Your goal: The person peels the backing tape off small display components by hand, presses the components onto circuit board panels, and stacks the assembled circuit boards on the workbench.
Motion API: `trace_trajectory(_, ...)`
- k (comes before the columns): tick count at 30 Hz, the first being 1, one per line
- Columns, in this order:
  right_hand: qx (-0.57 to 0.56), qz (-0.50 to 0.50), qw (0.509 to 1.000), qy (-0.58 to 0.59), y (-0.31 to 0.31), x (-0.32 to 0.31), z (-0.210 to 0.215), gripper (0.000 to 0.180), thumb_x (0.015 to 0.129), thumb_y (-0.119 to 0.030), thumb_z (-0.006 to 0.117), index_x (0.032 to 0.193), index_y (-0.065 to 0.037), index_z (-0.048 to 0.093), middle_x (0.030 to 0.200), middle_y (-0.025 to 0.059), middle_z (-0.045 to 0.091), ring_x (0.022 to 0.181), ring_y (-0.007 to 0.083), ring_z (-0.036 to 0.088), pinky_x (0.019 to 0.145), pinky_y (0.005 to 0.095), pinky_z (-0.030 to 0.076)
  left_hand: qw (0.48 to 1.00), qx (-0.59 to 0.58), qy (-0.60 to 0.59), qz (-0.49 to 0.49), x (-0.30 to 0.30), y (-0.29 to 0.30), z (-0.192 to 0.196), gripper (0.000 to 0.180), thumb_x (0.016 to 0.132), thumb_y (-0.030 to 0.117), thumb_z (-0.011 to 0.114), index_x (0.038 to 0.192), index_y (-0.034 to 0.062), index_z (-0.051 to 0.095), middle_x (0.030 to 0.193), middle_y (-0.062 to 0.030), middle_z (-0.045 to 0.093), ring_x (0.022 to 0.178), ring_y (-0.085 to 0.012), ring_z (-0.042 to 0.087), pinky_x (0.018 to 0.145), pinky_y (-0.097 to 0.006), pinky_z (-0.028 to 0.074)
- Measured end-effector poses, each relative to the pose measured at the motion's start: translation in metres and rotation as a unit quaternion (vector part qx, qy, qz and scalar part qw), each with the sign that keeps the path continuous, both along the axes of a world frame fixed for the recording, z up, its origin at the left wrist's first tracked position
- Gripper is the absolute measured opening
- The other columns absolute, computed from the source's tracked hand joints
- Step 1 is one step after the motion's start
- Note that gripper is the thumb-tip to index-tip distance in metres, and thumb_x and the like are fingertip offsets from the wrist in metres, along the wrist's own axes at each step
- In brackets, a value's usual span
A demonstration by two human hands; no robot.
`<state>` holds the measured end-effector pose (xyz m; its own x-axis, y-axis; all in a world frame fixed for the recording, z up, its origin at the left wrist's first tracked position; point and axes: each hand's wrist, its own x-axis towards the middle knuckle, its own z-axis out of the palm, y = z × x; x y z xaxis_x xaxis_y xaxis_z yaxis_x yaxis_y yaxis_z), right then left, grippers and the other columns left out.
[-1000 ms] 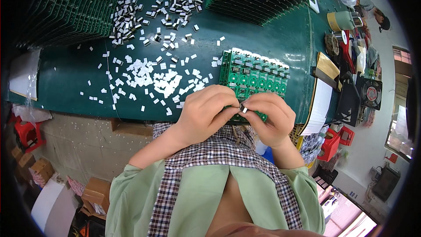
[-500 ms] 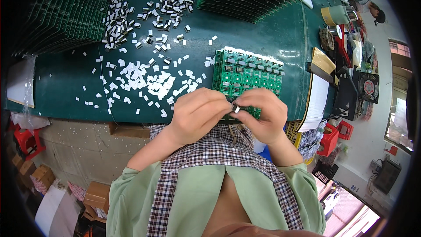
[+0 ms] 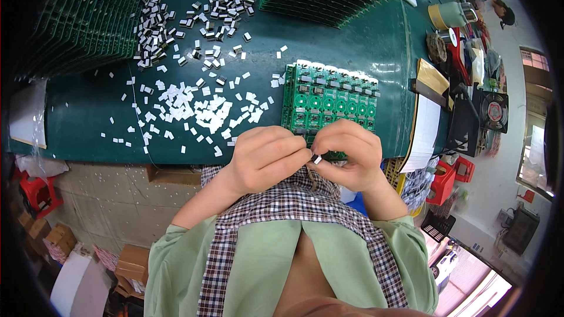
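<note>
Yellow bin point(image 3: 400, 184) w/ clear plastic point(image 3: 416, 191) near R hand point(image 3: 352, 155) w/ blk/wht part point(image 3: 317, 159)

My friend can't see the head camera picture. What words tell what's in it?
A left hand and right hand hold a small black-and-white part near green circuit boards on a green table. White bits lie scattered to the left.

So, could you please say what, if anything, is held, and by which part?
A component, pinched by its edges in the right hand; whether the left hand also grips it is unclear.
</note>
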<state>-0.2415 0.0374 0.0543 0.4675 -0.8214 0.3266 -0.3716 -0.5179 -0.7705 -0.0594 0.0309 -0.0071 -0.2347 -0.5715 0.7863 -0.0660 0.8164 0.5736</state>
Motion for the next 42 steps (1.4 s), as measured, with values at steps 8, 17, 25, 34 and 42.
trace_trajectory(8, -0.187, -0.049, 0.98, 0.039, 0.012, 0.002, -0.003, 0.024, 0.063, -0.001, 0.077, 0.084, -0.003, 0.065, 0.085, 0.009, 0.066, 0.071, 0.0204, 0.066, 0.059, 0.0273, 0.055, 0.999, 0.046, -0.001, 0.016, 0.001, 0.003, 0.003, 0.03, 0.06, -0.001, 0.073, 0.088, 0.0019, 0.064, 0.084, -0.0098, 0.064, 0.069, -0.0248, 0.064, 0.055, -0.03, 0.051)
trace_trajectory(17, -0.198, -0.062, 0.977, 0.043, 0.014, 0.001, -0.007, 0.023, 0.062, -0.001, 0.077, 0.083, -0.002, 0.065, 0.084, 0.0085, 0.066, 0.071, 0.0201, 0.066, 0.058, 0.027, 0.054, 0.999, 0.014, -0.008, 0.047, -0.002, -0.001, 0.004, 0.022, 0.06, 0.002, 0.074, 0.079, 0.0026, 0.063, 0.079, -0.0062, 0.062, 0.066, -0.0196, 0.062, 0.052, -0.026, 0.048)
trace_trajectory(25, -0.132, -0.202, 0.953, 0.181, -0.024, -0.027, -0.006, 0.015, 0.07, 0.0, 0.07, 0.084, -0.004, 0.064, 0.082, 0.0073, 0.063, 0.07, 0.0218, 0.063, 0.062, 0.0289, 0.051, 0.895, 0.133, -0.28, 0.321, 0.034, -0.031, 0.005, 0.033, 0.079, -0.004, 0.052, 0.11, 0.0016, 0.058, 0.107, -0.0133, 0.058, 0.101, -0.0301, 0.052, 0.089, -0.04, 0.039)
trace_trajectory(34, -0.209, -0.148, 0.925, 0.281, -0.03, -0.024, -0.016, 0.016, 0.07, -0.001, 0.067, 0.085, -0.004, 0.063, 0.083, 0.0053, 0.062, 0.067, 0.0201, 0.063, 0.056, 0.0287, 0.051, 0.865, 0.172, -0.336, 0.331, 0.041, -0.036, -0.005, 0.021, 0.078, 0.006, 0.063, 0.098, 0.0053, 0.059, 0.097, -0.0071, 0.054, 0.091, -0.026, 0.051, 0.085, -0.038, 0.038)
trace_trajectory(42, -0.209, -0.144, 0.922, 0.292, -0.03, -0.023, -0.015, 0.018, 0.068, 0.0, 0.064, 0.085, -0.004, 0.063, 0.083, 0.005, 0.062, 0.067, 0.0191, 0.063, 0.055, 0.028, 0.051, 0.878, 0.21, -0.307, 0.302, 0.041, -0.035, -0.009, 0.02, 0.078, 0.0, 0.058, 0.097, 0.0037, 0.059, 0.094, -0.0085, 0.055, 0.087, -0.0279, 0.053, 0.079, -0.038, 0.041)
